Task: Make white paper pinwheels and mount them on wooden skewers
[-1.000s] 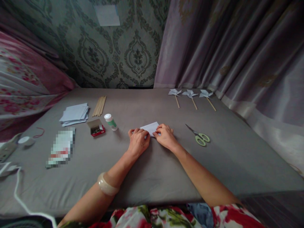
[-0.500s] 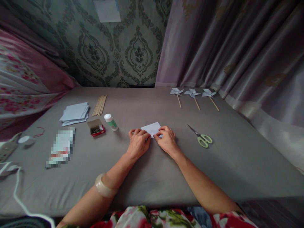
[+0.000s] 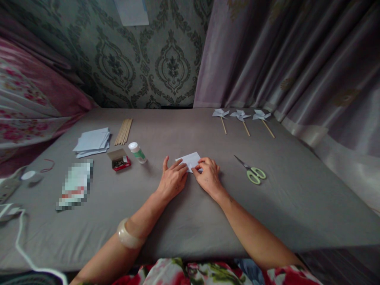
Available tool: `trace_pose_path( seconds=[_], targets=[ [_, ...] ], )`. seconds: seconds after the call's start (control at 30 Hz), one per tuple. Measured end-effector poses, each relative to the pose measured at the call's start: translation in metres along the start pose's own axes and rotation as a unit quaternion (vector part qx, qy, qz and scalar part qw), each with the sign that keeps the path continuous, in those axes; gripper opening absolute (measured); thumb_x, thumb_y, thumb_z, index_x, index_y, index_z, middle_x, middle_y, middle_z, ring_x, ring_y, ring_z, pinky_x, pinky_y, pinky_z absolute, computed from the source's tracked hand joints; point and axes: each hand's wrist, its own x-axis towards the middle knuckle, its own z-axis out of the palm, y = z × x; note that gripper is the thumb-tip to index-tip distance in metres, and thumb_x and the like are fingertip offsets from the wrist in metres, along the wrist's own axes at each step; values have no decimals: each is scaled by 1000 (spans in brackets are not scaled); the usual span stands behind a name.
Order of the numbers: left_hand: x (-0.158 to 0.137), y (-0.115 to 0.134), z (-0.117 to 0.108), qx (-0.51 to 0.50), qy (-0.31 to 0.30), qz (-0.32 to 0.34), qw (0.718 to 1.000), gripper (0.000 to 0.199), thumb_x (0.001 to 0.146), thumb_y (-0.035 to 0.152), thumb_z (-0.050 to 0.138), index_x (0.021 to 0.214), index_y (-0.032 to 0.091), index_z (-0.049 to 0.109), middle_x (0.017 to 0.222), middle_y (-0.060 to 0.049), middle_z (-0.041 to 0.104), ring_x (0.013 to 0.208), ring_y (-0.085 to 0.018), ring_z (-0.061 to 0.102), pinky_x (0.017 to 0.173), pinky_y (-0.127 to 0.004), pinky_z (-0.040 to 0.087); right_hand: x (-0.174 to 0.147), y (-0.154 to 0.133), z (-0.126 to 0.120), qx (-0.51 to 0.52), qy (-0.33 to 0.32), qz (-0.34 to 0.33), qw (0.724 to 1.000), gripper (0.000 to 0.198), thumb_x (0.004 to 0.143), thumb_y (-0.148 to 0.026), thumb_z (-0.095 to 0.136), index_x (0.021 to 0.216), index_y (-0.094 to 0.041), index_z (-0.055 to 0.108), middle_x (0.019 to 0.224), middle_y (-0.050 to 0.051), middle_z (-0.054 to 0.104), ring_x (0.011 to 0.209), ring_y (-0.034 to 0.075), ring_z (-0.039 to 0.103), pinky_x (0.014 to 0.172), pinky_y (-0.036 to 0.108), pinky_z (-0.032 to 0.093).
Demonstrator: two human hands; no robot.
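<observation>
A small sheet of white paper (image 3: 190, 159) lies in front of me at the middle of the grey-covered table (image 3: 190, 221). My left hand (image 3: 174, 176) rests at its left edge with the fingers stretched out and the outermost finger spread away. Fingertips of that hand touch the paper; the thumb is mostly hidden. On the other side, my right hand (image 3: 208, 174) pinches the lower right part of the sheet between thumb and fingers. Scissors (image 3: 251, 172) with green handles lie to the right of this hand.
Three paper pinwheels (image 3: 241, 115) on sticks lie at the back right. To the left are a paper stack (image 3: 92, 141), wooden sticks (image 3: 124, 131), a red box (image 3: 119, 161) of small metal pieces, a white-capped bottle (image 3: 137, 152), a blurred packet (image 3: 75, 184) and a white cable (image 3: 22, 241).
The fingers of my left hand have straightened and spread over the paper, where they were curled before. My right hand keeps its pinch at nearly the same spot.
</observation>
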Motion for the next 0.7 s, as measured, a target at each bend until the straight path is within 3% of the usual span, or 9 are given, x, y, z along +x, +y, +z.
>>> trace_pose_path(
  seconds=[0.7],
  targets=[
    [-1, -2, 6, 4, 13, -2, 1000, 24, 92, 20, 45, 99, 22, 67, 109, -6, 71, 107, -23, 61, 110, -55, 14, 3, -1, 1, 10, -1, 33, 999, 13, 77, -24, 68, 65, -21, 67, 103, 5, 65, 101, 24, 55, 86, 38, 36]
  ],
)
